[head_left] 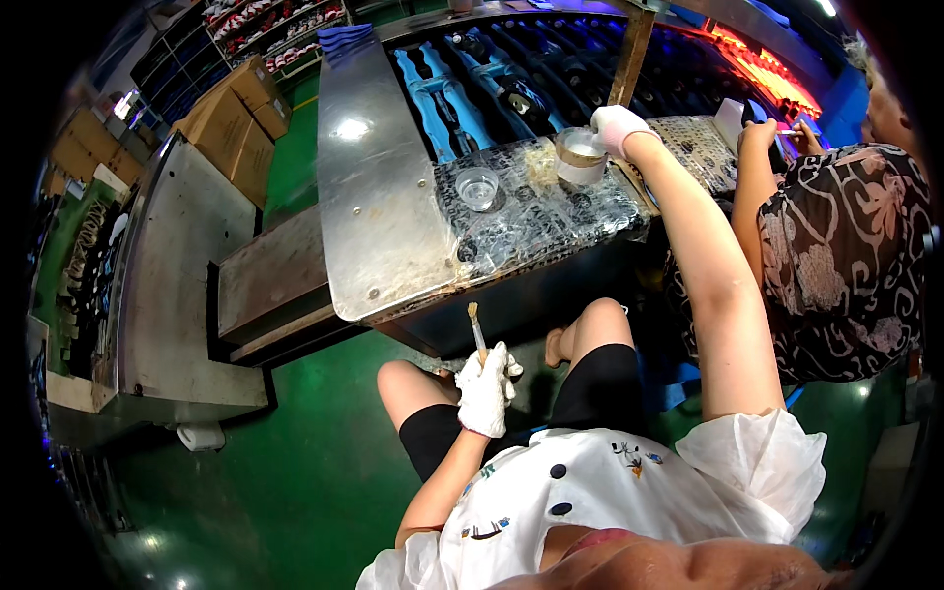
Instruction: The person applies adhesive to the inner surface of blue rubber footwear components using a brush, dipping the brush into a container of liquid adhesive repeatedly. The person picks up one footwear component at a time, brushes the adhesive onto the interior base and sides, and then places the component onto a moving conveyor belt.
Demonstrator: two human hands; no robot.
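My left hand [482, 395], in a white glove, is closed around the handle of a small paintbrush [477, 332], bristles pointing up, above my lap. My right arm stretches forward to the bench. There my right hand [618, 130], also gloved, closes on the rim of a round cup [582, 172] with a pale band around its side. To the left of that cup stands a clear shallow dish [477, 189]. Both rest on a work surface [536, 228] wrapped in clear film over patterned paper. What the cup holds is hard to make out.
Behind the wrapped surface runs a conveyor with blue racks [442, 103]; red-glowing heaters [762, 69] are at far right. A metal post [631, 59] rises beside my right hand. A co-worker [836, 246] sits close on my right. Cardboard boxes [231, 128] stand at left.
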